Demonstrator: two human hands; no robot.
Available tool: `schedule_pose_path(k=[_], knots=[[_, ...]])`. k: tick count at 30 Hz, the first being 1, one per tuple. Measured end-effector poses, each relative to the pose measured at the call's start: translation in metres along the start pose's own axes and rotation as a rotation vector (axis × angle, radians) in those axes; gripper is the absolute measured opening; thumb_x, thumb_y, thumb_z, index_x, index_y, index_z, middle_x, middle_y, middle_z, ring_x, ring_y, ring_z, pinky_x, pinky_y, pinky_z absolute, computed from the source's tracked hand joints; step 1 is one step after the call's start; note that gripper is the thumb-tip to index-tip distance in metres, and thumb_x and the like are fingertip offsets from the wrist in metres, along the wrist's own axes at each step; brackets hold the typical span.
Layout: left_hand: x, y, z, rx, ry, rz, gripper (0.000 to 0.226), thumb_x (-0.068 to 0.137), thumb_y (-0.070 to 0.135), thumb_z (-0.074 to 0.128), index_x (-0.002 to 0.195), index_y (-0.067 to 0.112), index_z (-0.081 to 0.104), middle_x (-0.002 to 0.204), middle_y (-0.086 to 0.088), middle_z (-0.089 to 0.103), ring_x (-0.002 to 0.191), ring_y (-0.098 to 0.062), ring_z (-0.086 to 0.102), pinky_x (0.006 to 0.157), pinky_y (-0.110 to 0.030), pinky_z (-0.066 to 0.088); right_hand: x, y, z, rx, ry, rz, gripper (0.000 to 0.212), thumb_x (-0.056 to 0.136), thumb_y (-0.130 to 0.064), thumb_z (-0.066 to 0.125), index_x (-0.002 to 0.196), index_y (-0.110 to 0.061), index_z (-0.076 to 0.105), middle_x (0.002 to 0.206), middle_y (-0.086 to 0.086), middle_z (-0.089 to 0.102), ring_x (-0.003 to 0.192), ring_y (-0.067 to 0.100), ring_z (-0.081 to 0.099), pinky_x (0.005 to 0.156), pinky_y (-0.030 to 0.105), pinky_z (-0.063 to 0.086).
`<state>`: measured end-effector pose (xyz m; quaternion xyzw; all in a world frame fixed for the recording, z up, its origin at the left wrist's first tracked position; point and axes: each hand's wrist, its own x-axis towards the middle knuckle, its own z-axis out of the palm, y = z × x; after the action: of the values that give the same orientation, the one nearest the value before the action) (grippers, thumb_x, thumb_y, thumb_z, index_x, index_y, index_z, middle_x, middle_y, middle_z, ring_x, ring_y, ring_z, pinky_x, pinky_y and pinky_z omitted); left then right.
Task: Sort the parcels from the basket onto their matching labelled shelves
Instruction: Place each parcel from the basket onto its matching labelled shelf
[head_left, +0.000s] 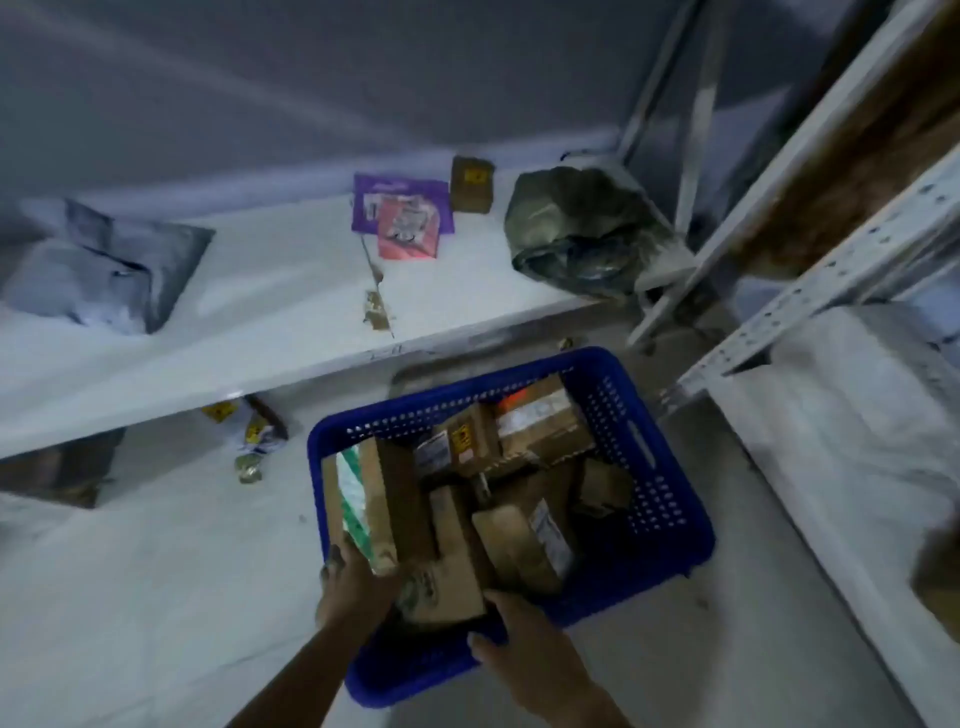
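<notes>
While basket (670, 499) stands on floor (156, 597) at 6 o'clock, brown parcel (447, 587) at its near rim is met by left hand (358, 577) and right hand (524, 639); grip cannot be told. Destination to be checked before lifting to shelf (260, 291).

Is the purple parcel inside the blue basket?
No, the purple parcel lies on the white shelf, beyond the basket, which holds brown parcels.

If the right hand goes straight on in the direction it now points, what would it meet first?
Most likely the flat brown parcel in the near corner of the blue basket; the right hand points at it across the near rim and may touch it. Depth is unclear.
</notes>
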<state>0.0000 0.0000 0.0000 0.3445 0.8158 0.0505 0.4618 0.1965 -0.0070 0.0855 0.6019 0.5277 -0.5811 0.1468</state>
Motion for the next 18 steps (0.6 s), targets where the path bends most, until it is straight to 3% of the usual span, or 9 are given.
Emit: schedule_pose_path(k=[5,9,12,14,16,18], knots=[[0.05,0.001,0.048,-0.108,0.118,-0.153,0.121,0.067,0.068,0.065,0.149,0.017,-0.007,0.158,-0.012,-0.001,0.146,-0.033,0.001,0.115,-0.052,0.016,0.083,0.017,0.018,0.026,-0.062,0.045,0.058,0.094,-0.046,0.048,0.146,-0.029,0.028,0.152,-0.006,0.029,0.137,0.015,0.035,0.113,0.031,0.032],[0.064,-0.001,0.074,-0.111,0.21,-0.238,0.102,0.074,0.076,0.045,0.146,0.036,-0.015,0.158,-0.013,-0.015,0.146,-0.032,-0.011,0.115,-0.057,0.005,0.119,0.038,0.035,0.077,-0.01,0.046,0.059,0.092,-0.045,0.05,0.145,-0.032,0.028,0.151,-0.01,0.031,0.134,0.011,0.038,0.111,0.027,0.035],[0.052,-0.003,0.093,-0.173,0.314,-0.163,0.067,0.085,0.067,0.033,0.143,0.052,0.002,0.155,-0.008,0.01,0.143,-0.031,0.015,0.115,-0.054,0.013,0.142,0.04,0.042,0.294,0.114,0.007,0.075,0.087,-0.041,0.062,0.148,-0.03,0.021,0.152,-0.009,0.029,0.134,0.012,0.038,0.112,0.032,0.035],[0.044,-0.008,0.102,-0.248,0.372,0.069,0.046,0.094,0.048,0.036,0.134,0.062,0.017,0.143,-0.001,0.028,0.13,-0.022,0.035,0.111,-0.045,0.026,0.155,0.033,0.043,0.407,0.298,-0.078,0.094,0.076,-0.045,0.073,0.149,-0.026,0.016,0.15,-0.007,0.032,0.133,0.012,0.038,0.108,0.028,0.038],[0.036,-0.011,0.106,-0.413,0.298,0.281,0.05,0.098,0.029,0.039,0.134,0.06,0.021,0.139,0.009,0.035,0.123,-0.004,0.041,0.104,-0.028,0.034,0.167,0.023,0.036,0.383,0.44,-0.096,0.114,0.06,-0.054,0.08,0.146,-0.018,0.015,0.145,0.001,0.037,0.123,0.015,0.048,0.096,0.026,0.046],[0.037,-0.01,0.109,-0.735,0.199,0.281,0.053,0.099,0.016,0.039,0.142,0.044,0.024,0.14,0.012,0.042,0.118,0.01,0.047,0.096,-0.013,0.04,0.18,0.016,0.024,0.201,0.564,-0.085,0.125,0.047,-0.066,0.077,0.142,-0.012,0.017,0.148,0.009,0.028,0.13,0.024,0.039,0.103,0.038,0.044]])
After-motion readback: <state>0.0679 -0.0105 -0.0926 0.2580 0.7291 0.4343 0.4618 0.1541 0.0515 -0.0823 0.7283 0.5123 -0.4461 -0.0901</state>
